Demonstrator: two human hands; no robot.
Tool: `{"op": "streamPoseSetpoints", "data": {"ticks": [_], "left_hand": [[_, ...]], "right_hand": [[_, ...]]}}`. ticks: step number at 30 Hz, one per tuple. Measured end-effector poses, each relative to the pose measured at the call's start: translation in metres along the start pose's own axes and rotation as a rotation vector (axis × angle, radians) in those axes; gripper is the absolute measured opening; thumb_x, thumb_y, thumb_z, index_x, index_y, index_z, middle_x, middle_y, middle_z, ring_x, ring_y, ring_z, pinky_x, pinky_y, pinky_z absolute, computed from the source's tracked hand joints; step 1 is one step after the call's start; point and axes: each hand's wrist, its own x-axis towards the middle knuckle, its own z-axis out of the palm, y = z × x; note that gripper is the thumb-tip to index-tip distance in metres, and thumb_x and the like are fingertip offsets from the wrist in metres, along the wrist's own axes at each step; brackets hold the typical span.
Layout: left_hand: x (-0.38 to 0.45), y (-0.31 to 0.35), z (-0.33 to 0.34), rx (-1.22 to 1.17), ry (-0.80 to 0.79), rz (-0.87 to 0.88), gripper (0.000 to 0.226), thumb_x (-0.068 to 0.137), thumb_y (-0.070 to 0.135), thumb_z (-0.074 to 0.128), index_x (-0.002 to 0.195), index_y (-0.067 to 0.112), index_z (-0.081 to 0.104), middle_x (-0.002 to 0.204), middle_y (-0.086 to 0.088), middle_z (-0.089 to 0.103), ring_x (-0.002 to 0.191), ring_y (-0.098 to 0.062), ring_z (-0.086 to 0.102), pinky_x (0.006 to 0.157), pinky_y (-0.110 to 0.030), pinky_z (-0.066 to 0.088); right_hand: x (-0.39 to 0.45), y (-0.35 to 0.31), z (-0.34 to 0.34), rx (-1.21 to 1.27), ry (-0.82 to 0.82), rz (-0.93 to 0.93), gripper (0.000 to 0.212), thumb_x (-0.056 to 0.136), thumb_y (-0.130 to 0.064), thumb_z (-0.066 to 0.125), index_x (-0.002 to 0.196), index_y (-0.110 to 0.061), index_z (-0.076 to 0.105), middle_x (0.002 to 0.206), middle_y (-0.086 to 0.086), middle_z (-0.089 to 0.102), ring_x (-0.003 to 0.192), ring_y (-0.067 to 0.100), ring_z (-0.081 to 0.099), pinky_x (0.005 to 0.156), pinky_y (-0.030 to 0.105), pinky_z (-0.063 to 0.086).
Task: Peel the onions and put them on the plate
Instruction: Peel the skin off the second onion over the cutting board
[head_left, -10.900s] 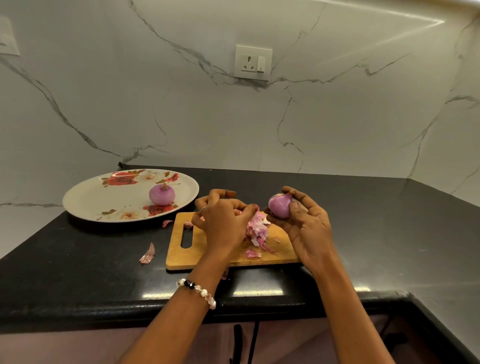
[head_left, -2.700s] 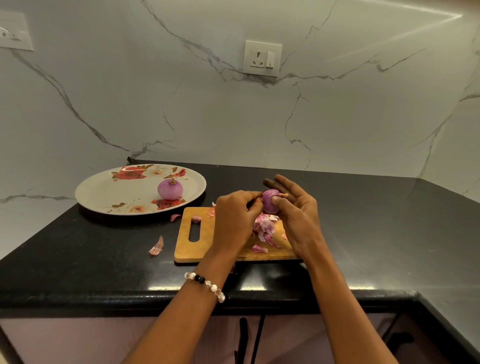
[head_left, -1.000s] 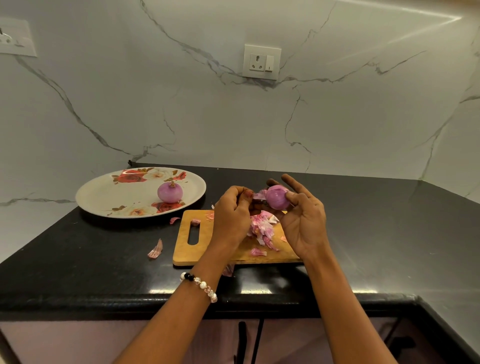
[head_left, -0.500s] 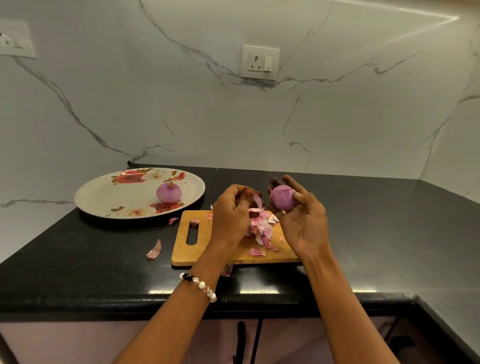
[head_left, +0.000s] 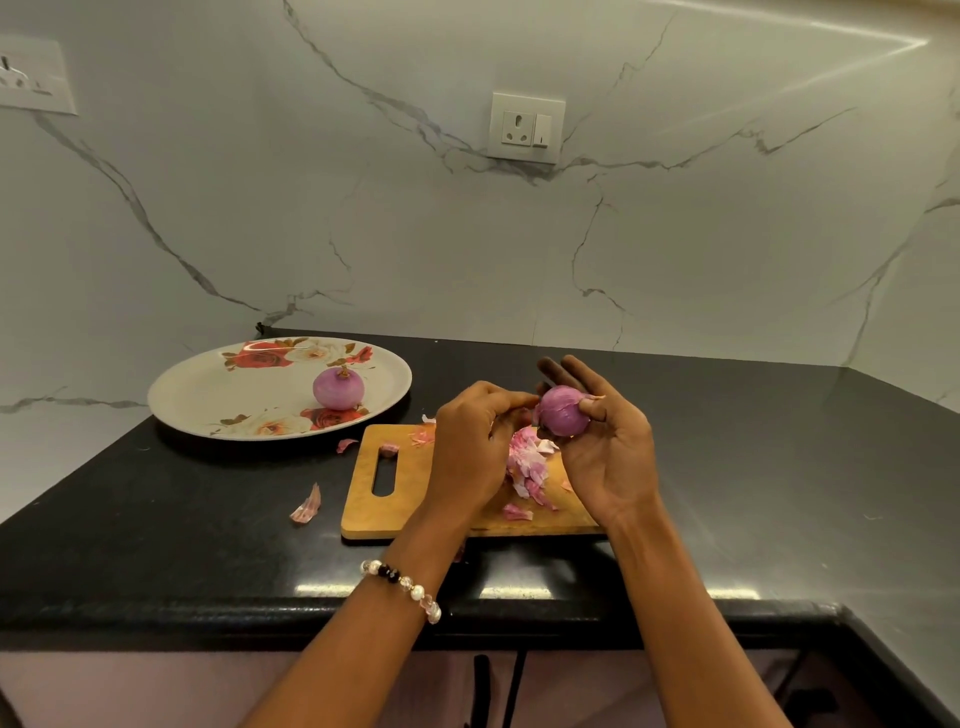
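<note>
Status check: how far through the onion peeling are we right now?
Done: one peeled onion sits on the floral plate, and a pile of skins lies on the cutting board. In hand: the right hand holds a second onion while the left hand picks at its left side. Left: finishing it and setting it on the plate.
</note>
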Motion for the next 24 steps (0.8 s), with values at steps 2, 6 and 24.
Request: {"op": "streamPoseSetpoints", "data": {"ticks": [2,6,24], "left_hand": [[0.0003,0.0013,0.0005,-0.006,-0.013,0.009,0.019,0.084,0.011,0.069,0.103,0.01,0.073,0.093,-0.004,0.069,0.08,-0.004,0.058,0.073,-0.004,0.046],[-0.0007,0.0017,0.0002,0.005,-0.024,-0.019,0.026,0.079,0.024,0.074,0.102,0.011,0.073,0.09,-0.001,0.069,0.075,-0.006,0.059,0.067,-0.008,0.047],[0.0004,0.0001,-0.0032,0.066,0.125,-0.031,0.017,0.086,0.003,0.065,0.099,0.01,0.072,0.094,-0.002,0.068,0.083,-0.008,0.061,0.072,-0.007,0.048]], "right_hand": [[0.0008,0.0003,-0.001,-0.001,0.001,-0.001,0.046,0.089,-0.001,0.04,0.133,-0.001,0.052,0.127,0.018,0.065,0.114,0.03,0.063,0.085,0.035,0.057],[0.0002,0.0005,-0.0007,0.012,-0.006,0.024,0.046,0.09,0.003,0.035,0.132,0.0,0.053,0.126,0.017,0.066,0.11,0.029,0.066,0.092,0.039,0.055],[0.0007,0.0007,-0.0015,-0.038,-0.025,-0.029,0.053,0.079,-0.003,0.043,0.131,0.001,0.053,0.126,0.018,0.066,0.112,0.029,0.064,0.077,0.031,0.055]]}}
